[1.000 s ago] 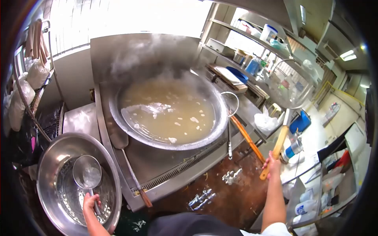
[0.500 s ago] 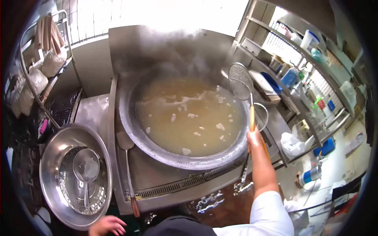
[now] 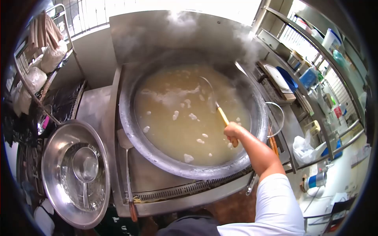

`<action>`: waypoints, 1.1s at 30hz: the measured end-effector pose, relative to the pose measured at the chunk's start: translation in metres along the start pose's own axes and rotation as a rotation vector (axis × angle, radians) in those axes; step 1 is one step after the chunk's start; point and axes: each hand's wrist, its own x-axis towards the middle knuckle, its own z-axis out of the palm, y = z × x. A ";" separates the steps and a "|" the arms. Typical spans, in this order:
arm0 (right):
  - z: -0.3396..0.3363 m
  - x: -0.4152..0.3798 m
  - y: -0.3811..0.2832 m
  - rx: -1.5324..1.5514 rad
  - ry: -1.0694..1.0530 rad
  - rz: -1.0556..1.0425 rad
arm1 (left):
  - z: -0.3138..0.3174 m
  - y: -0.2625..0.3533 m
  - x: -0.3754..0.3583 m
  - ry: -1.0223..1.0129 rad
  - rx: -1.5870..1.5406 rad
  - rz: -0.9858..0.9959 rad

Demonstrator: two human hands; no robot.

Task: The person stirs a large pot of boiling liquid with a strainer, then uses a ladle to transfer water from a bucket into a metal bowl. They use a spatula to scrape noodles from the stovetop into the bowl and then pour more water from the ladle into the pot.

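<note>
My right hand (image 3: 235, 131) is closed around the wooden handle of a wire skimmer (image 3: 223, 115). The skimmer's round head lies in the cloudy, yellowish liquid (image 3: 165, 133) of a very large, steaming metal pot (image 3: 185, 172), with only part of its rim showing. Pale lumps of foam (image 3: 189, 158) float on the surface. My left hand is out of view. To the left of the pot, a steel basin (image 3: 49, 177) holds a ladle (image 3: 85, 165). Between basin and pot, a long spatula (image 3: 126, 141) rests on the stove, its wooden handle toward me.
A metal ring (image 3: 283, 122) and wooden handles (image 3: 273, 144) are beside the pot's right rim. Steel shelves (image 3: 311, 53) with containers line the right, with a white plastic bag (image 3: 303, 149) low down. Bags (image 3: 53, 57) fill a rack on the left.
My right hand has moved left over the pot with the skimmer, whose head went from above the right rim down into the liquid. My left hand has left the view by the basin.
</note>
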 end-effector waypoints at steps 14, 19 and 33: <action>0.082 -0.115 0.008 0.670 -0.669 -0.093 | -0.032 0.084 0.018 -0.030 -0.195 -0.013; 0.109 -0.179 0.029 1.071 -0.994 0.013 | -0.045 0.052 0.041 -0.060 -0.172 -0.009; 0.133 -0.373 0.083 0.842 -0.616 -0.176 | -0.054 -0.018 0.083 -0.078 -0.067 -0.254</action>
